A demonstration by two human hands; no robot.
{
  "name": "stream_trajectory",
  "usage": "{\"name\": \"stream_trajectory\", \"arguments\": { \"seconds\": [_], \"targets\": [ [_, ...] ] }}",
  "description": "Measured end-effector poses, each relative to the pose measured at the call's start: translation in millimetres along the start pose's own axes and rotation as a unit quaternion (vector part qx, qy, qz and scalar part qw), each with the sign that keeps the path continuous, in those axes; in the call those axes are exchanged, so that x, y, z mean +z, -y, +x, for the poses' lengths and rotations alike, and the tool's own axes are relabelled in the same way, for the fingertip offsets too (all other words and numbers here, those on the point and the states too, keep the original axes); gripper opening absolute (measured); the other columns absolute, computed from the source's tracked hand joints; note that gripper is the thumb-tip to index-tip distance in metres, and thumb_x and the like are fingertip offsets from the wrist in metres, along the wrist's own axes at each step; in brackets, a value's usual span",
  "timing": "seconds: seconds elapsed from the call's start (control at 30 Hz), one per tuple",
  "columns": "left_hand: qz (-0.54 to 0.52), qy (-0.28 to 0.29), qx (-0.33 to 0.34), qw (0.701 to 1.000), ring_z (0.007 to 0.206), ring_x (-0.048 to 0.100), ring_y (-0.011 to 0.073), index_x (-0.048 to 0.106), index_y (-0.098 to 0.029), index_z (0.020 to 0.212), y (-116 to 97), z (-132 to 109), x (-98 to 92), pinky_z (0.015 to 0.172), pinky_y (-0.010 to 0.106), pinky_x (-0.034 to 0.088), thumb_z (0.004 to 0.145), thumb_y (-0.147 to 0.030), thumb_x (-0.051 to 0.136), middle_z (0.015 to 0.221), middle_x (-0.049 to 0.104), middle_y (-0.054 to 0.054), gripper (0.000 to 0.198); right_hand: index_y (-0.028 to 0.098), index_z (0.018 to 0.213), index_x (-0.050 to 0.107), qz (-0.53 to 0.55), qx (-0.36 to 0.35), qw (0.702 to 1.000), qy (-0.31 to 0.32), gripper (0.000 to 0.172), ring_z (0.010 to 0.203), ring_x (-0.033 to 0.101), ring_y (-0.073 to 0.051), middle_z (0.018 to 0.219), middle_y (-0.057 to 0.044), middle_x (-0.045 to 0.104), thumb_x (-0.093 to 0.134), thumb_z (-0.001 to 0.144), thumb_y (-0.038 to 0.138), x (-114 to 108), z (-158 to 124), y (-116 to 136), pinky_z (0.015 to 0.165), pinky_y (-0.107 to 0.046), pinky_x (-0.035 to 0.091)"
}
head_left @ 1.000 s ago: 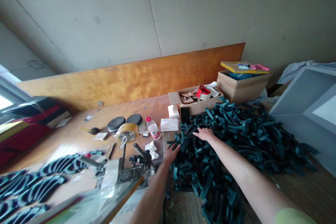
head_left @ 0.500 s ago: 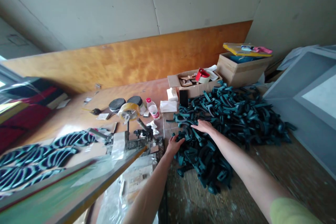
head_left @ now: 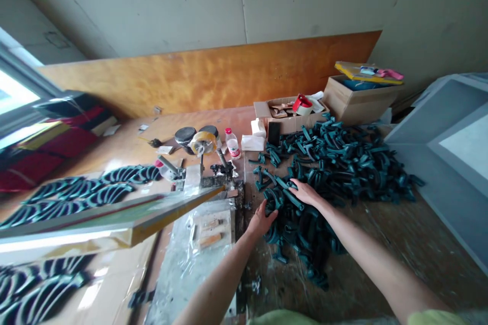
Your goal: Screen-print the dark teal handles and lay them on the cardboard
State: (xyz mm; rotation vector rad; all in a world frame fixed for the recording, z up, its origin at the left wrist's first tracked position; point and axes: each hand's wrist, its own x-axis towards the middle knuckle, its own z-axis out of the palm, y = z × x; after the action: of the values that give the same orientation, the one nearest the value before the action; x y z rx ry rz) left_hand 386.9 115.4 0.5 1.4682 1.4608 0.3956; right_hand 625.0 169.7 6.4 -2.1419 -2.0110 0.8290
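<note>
A big heap of dark teal curved plastic parts (head_left: 343, 162) covers the right half of the wooden bench. My left hand (head_left: 262, 219) reaches into the heap's near left edge, its fingers curled around one of the parts. My right hand (head_left: 305, 193) lies flat on top of the heap a little farther in, fingers stretched over the parts. Both forearms come in from the bottom of the view.
A hinged screen frame (head_left: 114, 213) on a metal clamp (head_left: 213, 172) stands left of the hands over a plastic-covered pad (head_left: 198, 244). Rows of teal parts (head_left: 95, 193) lie at left. Tape roll (head_left: 204, 142), jars, a bottle (head_left: 232, 143) and cardboard boxes (head_left: 362, 96) sit behind.
The view has tipped down and shifted right. Both hands have drawn nearer to me along the heap's near edge, and the left hand's fingers now curl on a part.
</note>
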Motion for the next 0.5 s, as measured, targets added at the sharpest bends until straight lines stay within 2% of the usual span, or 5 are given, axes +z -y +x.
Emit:
{"name": "stream_trajectory", "arguments": {
  "seconds": [0.1,0.27,0.33,0.4,0.5],
  "targets": [
    [0.035,0.004,0.008,0.999,0.130,0.050,0.0328,0.032,-0.006,0.149,1.2,-18.7,0.5,0.107,0.044,0.037,0.086,-0.048,0.054,0.141,0.052,0.023,0.079,0.020,0.140,0.045,-0.030,-0.013,0.999,-0.028,0.047,0.114,0.062,-0.024,0.124,-0.013,0.065,0.045,0.094,0.031,-2.5,-14.7,-5.5,0.091,-0.034,0.047],
    [0.078,-0.025,0.077,0.994,0.141,0.035,0.0269,0.051,-0.008,0.138,-5.0,-61.7,-12.2,0.116,0.037,0.028,0.085,-0.043,0.056,0.146,0.048,0.019,0.064,0.016,0.130,0.052,-0.057,0.002,0.984,-0.172,0.039,0.099,0.067,-0.027,0.107,-0.015,0.070,0.049,0.091,0.024,-5.1,-45.0,6.9,0.080,-0.036,0.051],
    [0.074,-0.035,0.106,0.991,0.140,0.037,0.0256,0.058,-0.010,0.131,-8.6,-86.1,-21.4,0.114,0.037,0.030,0.085,-0.042,0.056,0.143,0.051,0.019,0.057,0.016,0.126,0.053,-0.013,-0.045,0.978,-0.204,0.037,0.098,0.067,-0.027,0.106,-0.014,0.070,0.052,0.090,0.024,4.4,-59.2,27.2,0.082,-0.038,0.051],
    [0.048,-0.032,0.130,0.990,0.136,0.043,0.0248,0.064,-0.014,0.124,-9.6,-113.2,-32.5,0.112,0.036,0.034,0.086,-0.043,0.055,0.140,0.055,0.016,0.049,0.018,0.123,0.055,0.044,-0.126,0.968,-0.214,0.034,0.100,0.066,-0.025,0.107,-0.012,0.069,0.054,0.089,0.022,21.7,-73.2,58.5,0.087,-0.038,0.051],
    [-0.020,0.034,0.135,0.990,0.113,0.062,0.0227,0.068,-0.019,0.117,1.0,-153.1,-53.2,0.098,0.033,0.046,0.088,-0.048,0.051,0.122,0.068,0.009,0.044,0.022,0.120,0.059,0.091,-0.240,0.946,-0.200,0.033,0.099,0.064,-0.022,0.104,-0.009,0.068,0.055,0.088,0.018,58.0,-89.3,122.0,0.090,-0.037,0.050]
  ]
}}
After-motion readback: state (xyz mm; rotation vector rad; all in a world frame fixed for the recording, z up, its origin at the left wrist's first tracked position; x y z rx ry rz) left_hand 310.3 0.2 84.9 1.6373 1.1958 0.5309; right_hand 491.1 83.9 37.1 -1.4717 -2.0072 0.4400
